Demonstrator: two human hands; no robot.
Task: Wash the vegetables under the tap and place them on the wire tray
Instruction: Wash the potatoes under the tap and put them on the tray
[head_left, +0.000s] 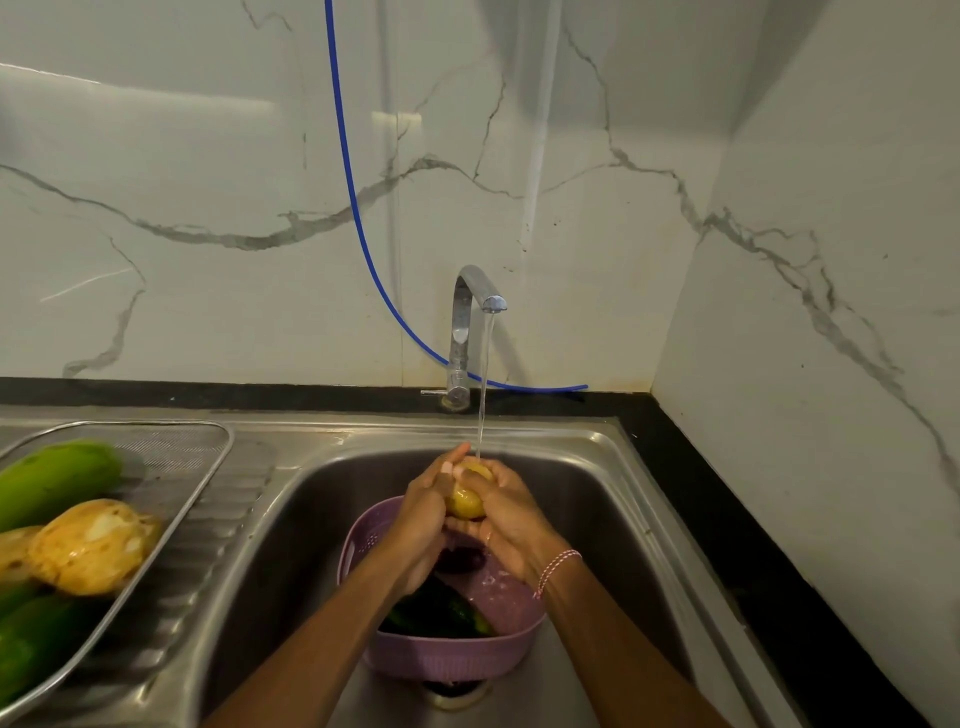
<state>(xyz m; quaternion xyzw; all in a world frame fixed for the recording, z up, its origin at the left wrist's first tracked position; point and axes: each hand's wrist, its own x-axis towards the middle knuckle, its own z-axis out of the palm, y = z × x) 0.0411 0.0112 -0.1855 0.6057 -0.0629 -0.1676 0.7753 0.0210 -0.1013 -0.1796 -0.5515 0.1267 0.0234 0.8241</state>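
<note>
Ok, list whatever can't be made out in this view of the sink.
The potato: head view, largely covered by the left hand and right hand.
Inside the purple colander: head view, the forearms hide all but some dark green vegetables; kind and count unclear.
The wire tray: head view, cut off by the left edge, its load blurred.
The drain: head view, mostly behind the colander.

Both forearms reach in from the near edge and meet at the centre, with left hand (426, 514) and right hand (511, 525) cupped together, fingers curled round a small yellow vegetable (467, 501). A red-and-white thread (558, 568) circles the right wrist.
</note>
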